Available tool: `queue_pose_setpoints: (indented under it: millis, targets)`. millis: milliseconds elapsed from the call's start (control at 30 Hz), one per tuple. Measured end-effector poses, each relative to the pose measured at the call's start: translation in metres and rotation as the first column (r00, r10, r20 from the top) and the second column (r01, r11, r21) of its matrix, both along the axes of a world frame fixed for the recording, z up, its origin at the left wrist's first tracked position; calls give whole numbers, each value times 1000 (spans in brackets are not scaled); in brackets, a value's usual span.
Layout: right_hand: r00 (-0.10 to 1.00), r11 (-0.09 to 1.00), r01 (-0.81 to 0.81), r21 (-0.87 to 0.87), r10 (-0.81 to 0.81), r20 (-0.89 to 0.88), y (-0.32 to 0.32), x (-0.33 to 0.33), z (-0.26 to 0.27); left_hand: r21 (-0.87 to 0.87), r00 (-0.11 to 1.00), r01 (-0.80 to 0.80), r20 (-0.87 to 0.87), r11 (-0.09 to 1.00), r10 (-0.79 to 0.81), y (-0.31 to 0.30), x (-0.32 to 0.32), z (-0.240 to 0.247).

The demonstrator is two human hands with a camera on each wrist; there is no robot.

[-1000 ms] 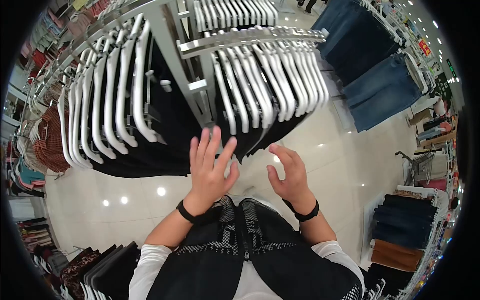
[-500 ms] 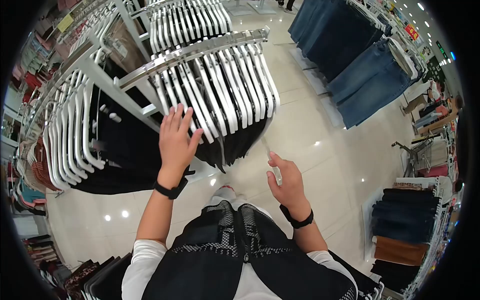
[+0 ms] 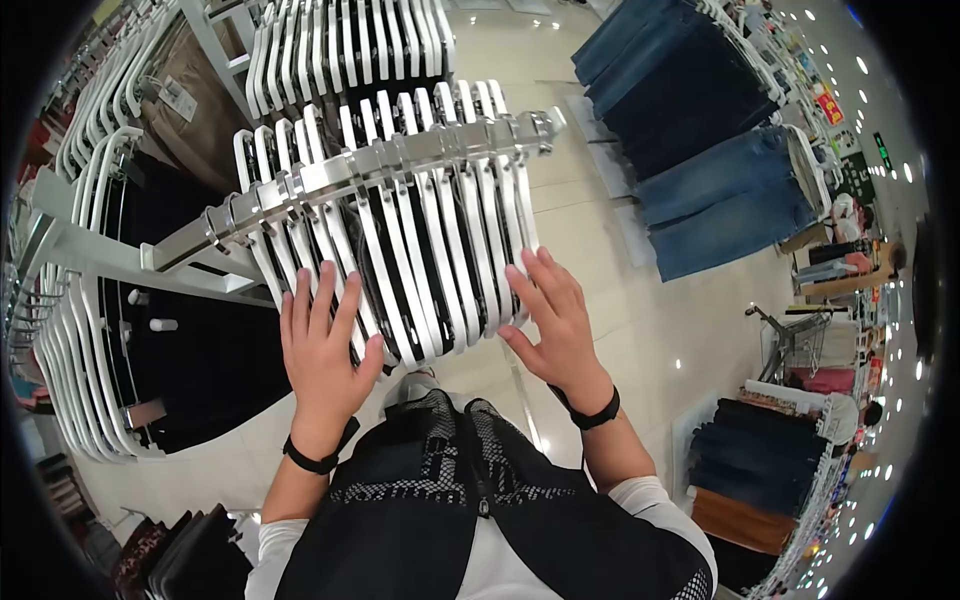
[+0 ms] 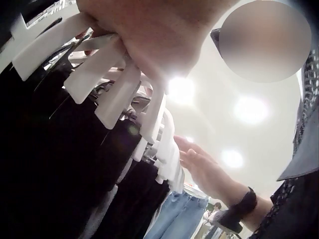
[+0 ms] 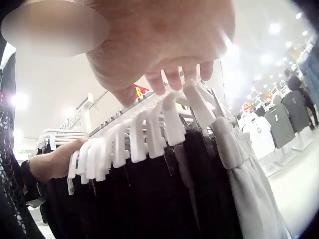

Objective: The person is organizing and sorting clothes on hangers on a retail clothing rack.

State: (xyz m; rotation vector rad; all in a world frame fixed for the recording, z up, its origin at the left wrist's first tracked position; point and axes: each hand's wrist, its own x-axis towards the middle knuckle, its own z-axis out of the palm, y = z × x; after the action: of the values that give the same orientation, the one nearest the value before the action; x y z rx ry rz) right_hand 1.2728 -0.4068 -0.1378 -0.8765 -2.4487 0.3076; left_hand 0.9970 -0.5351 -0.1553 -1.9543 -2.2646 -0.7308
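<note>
White hangers (image 3: 400, 260) carrying dark garments hang in a row from a metal rail (image 3: 370, 160). My left hand (image 3: 325, 350), fingers spread and straight, rests on the hangers at the row's left part. At the right end, my right hand (image 3: 555, 325) touches the outer hangers with extended fingers. In the left wrist view the hanger ends (image 4: 119, 94) lie under my left palm (image 4: 154, 35), above black fabric (image 4: 60, 159). The right wrist view has my right hand (image 5: 164, 40) over the hangers (image 5: 144, 134), with a grey garment (image 5: 249, 184) at the near end.
More white hangers (image 3: 350, 40) hang behind this row. To the left are black garments (image 3: 200, 350) and brown trousers (image 3: 190, 110) on another rail. Jeans (image 3: 730, 200) hang across the aisle at the right, with folded dark and orange-brown clothes (image 3: 745, 520) lower right.
Both hands have come to the row of hangers, the right one moving up from beside it to its right end. The rail now stands lower and closer in view.
</note>
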Motion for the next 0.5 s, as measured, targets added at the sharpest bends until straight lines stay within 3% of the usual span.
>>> queue_pose_setpoints:
  millis: [33,300,500]
  targets:
    - [998,1000,-28,-7,28,53,8,-4,-2,-10,1000,-7,8,1000,8,1,0,-1]
    - [982,982,-188,5,188,-24,45,7,-36,-55,1000,-18,25,998,19,1,0,1]
    - [918,925,-378,37,380,-111,80,22,-46,-77,983,-183,18,980,185,-1,21,7]
